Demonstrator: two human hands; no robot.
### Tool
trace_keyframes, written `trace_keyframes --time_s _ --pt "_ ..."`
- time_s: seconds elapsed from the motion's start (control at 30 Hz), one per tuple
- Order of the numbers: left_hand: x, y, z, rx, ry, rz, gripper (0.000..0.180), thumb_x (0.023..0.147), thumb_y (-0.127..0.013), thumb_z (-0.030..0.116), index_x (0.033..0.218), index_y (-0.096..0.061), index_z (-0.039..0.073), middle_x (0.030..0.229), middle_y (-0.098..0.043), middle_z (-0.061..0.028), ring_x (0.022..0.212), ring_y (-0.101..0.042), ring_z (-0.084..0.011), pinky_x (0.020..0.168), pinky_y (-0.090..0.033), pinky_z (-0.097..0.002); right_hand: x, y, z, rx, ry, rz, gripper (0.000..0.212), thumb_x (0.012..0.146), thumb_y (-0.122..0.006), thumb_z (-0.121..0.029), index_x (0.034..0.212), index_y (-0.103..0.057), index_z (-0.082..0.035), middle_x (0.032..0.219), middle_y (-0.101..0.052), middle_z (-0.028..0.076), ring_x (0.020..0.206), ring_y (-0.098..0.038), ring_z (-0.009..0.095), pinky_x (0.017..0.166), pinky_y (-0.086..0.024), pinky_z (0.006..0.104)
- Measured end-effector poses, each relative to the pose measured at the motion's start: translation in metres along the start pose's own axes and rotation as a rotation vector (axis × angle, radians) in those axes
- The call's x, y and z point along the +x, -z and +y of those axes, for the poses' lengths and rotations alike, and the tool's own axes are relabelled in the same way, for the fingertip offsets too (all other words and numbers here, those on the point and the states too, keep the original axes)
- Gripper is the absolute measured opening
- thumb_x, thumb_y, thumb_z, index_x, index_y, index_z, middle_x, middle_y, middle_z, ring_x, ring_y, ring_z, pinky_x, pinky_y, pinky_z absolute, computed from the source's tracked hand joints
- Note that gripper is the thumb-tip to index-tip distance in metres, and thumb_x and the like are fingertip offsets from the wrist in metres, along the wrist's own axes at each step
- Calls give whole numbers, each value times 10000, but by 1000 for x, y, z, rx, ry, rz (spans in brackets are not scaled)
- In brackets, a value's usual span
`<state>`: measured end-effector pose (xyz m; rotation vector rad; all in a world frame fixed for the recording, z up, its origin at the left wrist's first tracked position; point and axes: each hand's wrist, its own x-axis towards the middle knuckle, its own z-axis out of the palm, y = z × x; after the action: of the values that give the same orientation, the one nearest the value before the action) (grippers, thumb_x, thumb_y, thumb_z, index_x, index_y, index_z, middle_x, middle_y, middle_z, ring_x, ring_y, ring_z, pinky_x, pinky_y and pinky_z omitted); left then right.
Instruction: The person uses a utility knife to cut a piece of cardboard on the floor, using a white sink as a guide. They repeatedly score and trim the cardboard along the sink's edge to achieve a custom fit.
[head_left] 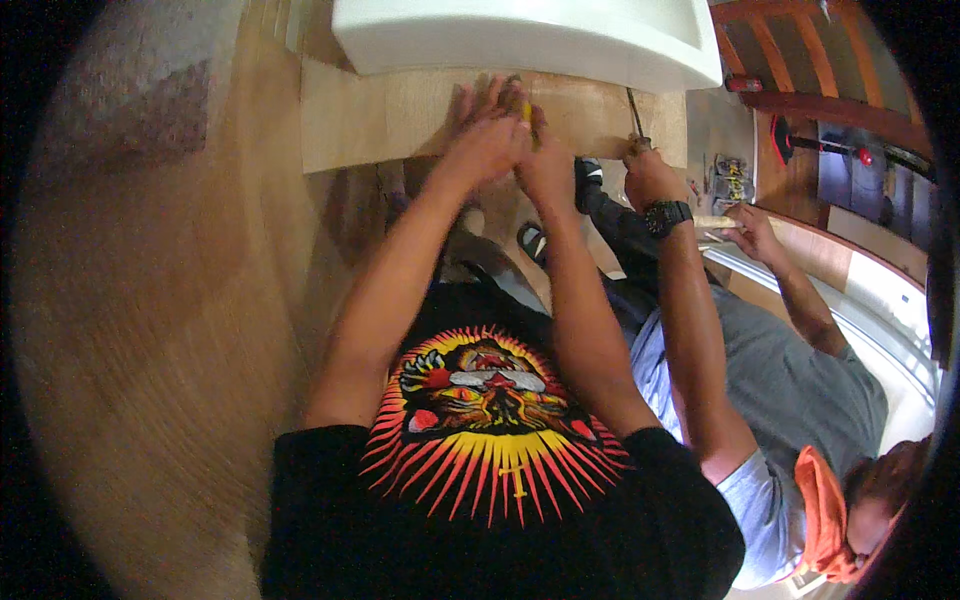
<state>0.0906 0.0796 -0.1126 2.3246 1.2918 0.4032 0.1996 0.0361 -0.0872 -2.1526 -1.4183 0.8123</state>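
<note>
My left hand [492, 136] lies over the front of a pale wooden board [380, 115], its fingers stretched forward and slightly blurred. Pressed close beside it, my right hand [543, 165] is closed round a small yellow-and-dark object [526, 110]; its kind is hard to make out because the fingers cover most of it. Both hands are just below a white basin [520, 45] that sits on the board. To my right, a co-worker's hand [655, 178] with a black watch grips a screwdriver [636, 118] pointed toward the basin's underside.
The co-worker [800, 390] leans in close on my right, and the other hand [757, 235] holds a pale stick-like piece. Sandalled feet [533, 240] show below the board. At right are a case of small parts [733, 180] and a wooden slatted frame [820, 60].
</note>
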Motion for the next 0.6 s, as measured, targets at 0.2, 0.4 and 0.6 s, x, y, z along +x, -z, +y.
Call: trace_keyframes --time_s 0.2,0.4,0.6 --pt "-38 10 16 -137 108 233 563 924 -449 270 1385 -390 -48 1449 -379 -219 1403 -246 -365 1146 -54 -535 -19 3 0 -42 27 -175 492 891 -529 -372 1356 -504 -214 1045 -650 238 956 -638 398 831 -499 453" --pt "-61 36 -52 -230 390 403 573 910 -500 269 1364 -405 -67 1434 -378 -259 1384 -265 -406 1136 -143 -528 -8 -46 -59 -93 261 -326 533 904 -464 -410 1410 -428 -246 1006 -660 235 928 -641 418 810 -510 516" --pt "-62 43 -83 -219 481 400 551 944 -467 278 1377 -390 -53 1449 -364 -242 1383 -274 -395 1143 -151 -506 18 -54 -103 -251 269 -433 558 915 -428 -426 1436 -377 -232 1032 -658 228 922 -653 401 813 -519 508"
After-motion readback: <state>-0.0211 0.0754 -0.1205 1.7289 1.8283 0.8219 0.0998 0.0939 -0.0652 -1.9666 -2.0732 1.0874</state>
